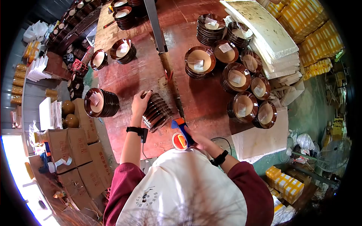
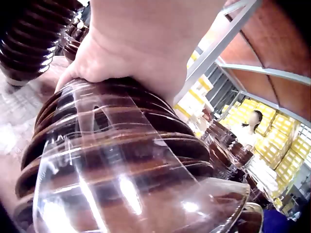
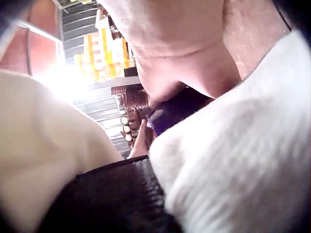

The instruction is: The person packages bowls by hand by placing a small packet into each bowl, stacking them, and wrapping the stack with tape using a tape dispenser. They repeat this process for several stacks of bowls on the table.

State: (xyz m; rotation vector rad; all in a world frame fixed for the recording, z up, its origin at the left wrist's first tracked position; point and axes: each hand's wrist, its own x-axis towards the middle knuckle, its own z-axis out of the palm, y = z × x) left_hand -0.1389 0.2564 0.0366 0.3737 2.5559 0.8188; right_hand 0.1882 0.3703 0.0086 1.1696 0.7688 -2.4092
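Note:
A stack of glossy brown bowls [image 1: 157,113] lies on its side on the red-brown table, in front of the person. At the stack's far end the left hand [image 1: 140,103] grips it, its fingers partly hidden. Clear tape [image 2: 124,167] runs lengthwise over the ridged rims in the left wrist view. Close to the body, the right hand [image 1: 198,139] holds a blue and orange tape dispenser [image 1: 177,123] with a tape roll on it, beside the stack's near end. Only a dark blue part of the dispenser [image 3: 175,114] shows in the right wrist view.
Another sideways bowl stack [image 1: 109,102] lies to the left. Several upright bowl stacks [image 1: 200,62] stand at right, beside white foam boards [image 1: 264,30]. A grey metal post [image 1: 154,26] rises at the table's middle seam. Cardboard boxes [image 1: 81,154] stand on the left.

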